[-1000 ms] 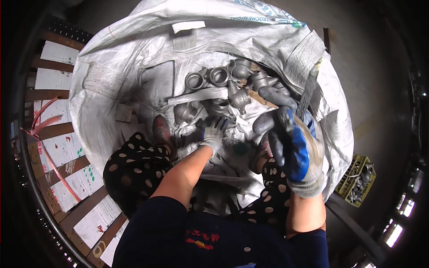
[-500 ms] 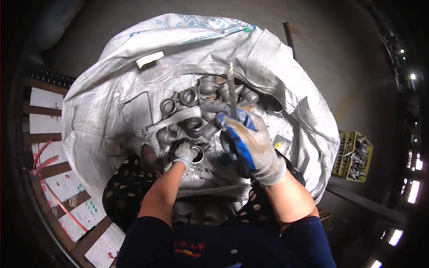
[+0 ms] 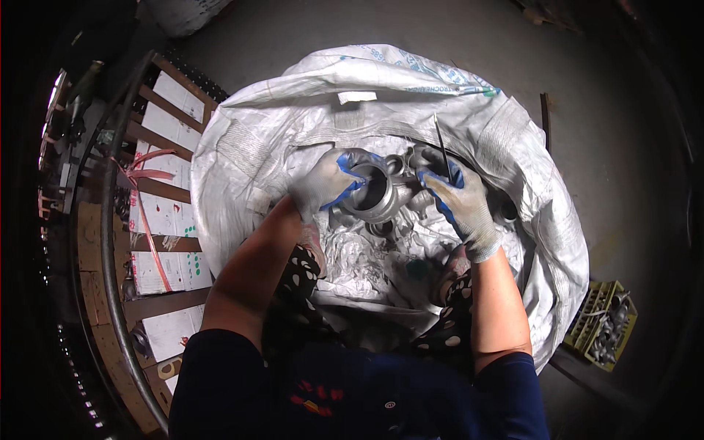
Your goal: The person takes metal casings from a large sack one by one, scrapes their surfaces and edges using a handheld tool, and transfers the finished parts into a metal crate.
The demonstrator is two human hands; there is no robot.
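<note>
My left hand (image 3: 324,183), in a pale glove with blue on the palm side, grips a grey metal pipe fitting (image 3: 383,213). The fitting's wide round mouth faces up toward me. To its right, my gloved right hand (image 3: 463,209) is closed around a thin dark rod (image 3: 441,139) with a pale tip, which points up and away. Its exact kind does not show. Beneath both hands, more grey fittings (image 3: 396,164) lie inside a large white woven sack (image 3: 246,139), partly hidden by the hands and the held fitting.
At the left stands a brown slatted rack (image 3: 165,301) with white boxes behind its bars and pink strapping (image 3: 150,176) tied to it. A yellow-green crate (image 3: 587,323) of metal parts sits on the grey floor at the right. My shoes are inside the sack's near side.
My left hand has lifted a fitting from low in the sack and brought it up near the right hand. The right hand still holds the rod. My view has shifted toward the left.
</note>
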